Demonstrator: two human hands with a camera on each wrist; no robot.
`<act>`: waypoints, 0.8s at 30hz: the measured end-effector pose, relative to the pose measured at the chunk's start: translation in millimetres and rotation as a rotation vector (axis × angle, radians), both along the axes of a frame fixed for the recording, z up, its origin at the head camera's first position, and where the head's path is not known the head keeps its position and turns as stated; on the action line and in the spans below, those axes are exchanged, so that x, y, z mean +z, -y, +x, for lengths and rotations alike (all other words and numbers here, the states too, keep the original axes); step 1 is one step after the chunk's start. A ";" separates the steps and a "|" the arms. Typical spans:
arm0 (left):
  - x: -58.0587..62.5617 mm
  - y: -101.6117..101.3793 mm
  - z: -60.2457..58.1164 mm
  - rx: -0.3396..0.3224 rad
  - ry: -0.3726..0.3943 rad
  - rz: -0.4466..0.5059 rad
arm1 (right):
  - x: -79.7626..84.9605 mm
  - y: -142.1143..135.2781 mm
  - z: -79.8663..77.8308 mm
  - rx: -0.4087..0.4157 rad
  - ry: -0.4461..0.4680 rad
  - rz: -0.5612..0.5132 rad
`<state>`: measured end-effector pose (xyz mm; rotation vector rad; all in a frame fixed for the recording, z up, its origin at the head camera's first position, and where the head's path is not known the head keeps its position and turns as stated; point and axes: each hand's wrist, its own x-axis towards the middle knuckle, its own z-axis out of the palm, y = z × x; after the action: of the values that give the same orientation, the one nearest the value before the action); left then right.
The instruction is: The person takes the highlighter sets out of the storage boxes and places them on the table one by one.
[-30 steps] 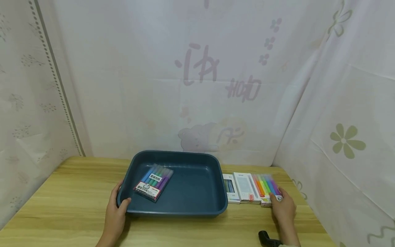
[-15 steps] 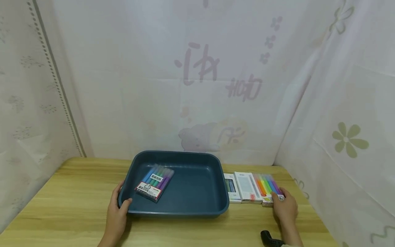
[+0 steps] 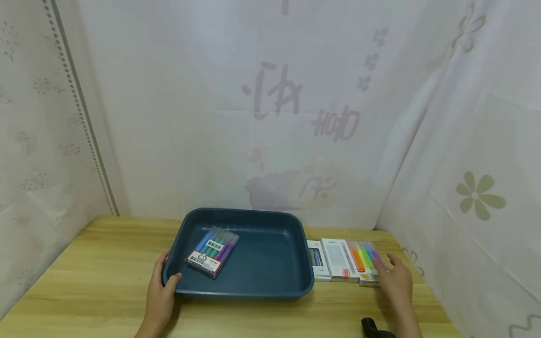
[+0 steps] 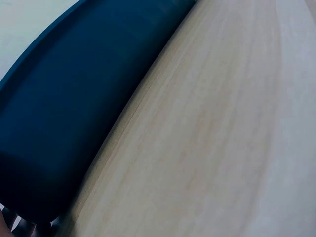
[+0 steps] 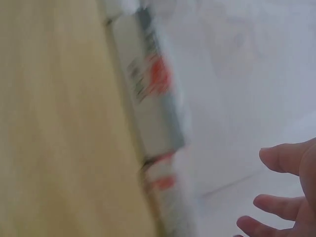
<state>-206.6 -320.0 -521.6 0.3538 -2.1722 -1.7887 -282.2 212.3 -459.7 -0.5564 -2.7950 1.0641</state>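
Note:
My left hand (image 3: 159, 296) grips the left front corner of a dark blue plastic tray (image 3: 266, 263), thumb over the rim. In the left wrist view the tray's wall (image 4: 64, 103) fills the upper left. Inside it, toward the left, lies a clear pack of blue, green and purple pens (image 3: 212, 252). My right hand (image 3: 397, 284) hovers beside a pack of rainbow-coloured markers (image 3: 364, 257), overlapping its right edge in the head view. In the right wrist view its thumb and fingers (image 5: 279, 157) are spread, holding nothing.
Left of the markers lie a white box (image 3: 336, 259) with a red sticker and a white windowed pack (image 3: 321, 272), close to the tray's right side. A black curved object (image 3: 374, 328) shows near my right wrist. Patterned cloth (image 3: 270, 117) hangs behind the wooden table (image 3: 105, 272).
My right hand has let go of the marker pack's right edge and risen off it, fingers spreading. The left hand keeps its grip on the tray.

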 end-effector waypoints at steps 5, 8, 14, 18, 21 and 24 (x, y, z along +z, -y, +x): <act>2.3 -0.2 1.9 -0.005 0.004 -0.002 | 20.1 23.2 8.4 0.072 -0.109 0.004; 3.8 0.1 2.5 -0.011 0.010 0.002 | 33.9 42.6 13.7 0.103 -0.155 -0.002; 3.1 2.2 2.4 -0.007 0.003 0.003 | 51.3 83.9 23.9 0.198 -0.241 0.023; 2.5 3.1 2.2 -0.009 -0.008 0.012 | 57.1 121.4 30.6 0.273 -0.259 -0.033; 2.2 2.3 1.7 -0.007 -0.011 0.025 | 58.9 153.2 35.2 0.338 -0.251 -0.098; 1.5 1.5 0.9 -0.010 -0.010 0.026 | 57.7 180.5 38.8 0.395 -0.237 -0.150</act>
<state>-205.7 -321.5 -520.2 0.3393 -2.1494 -1.8219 -243.5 31.7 -402.0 0.1185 -2.6859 1.3160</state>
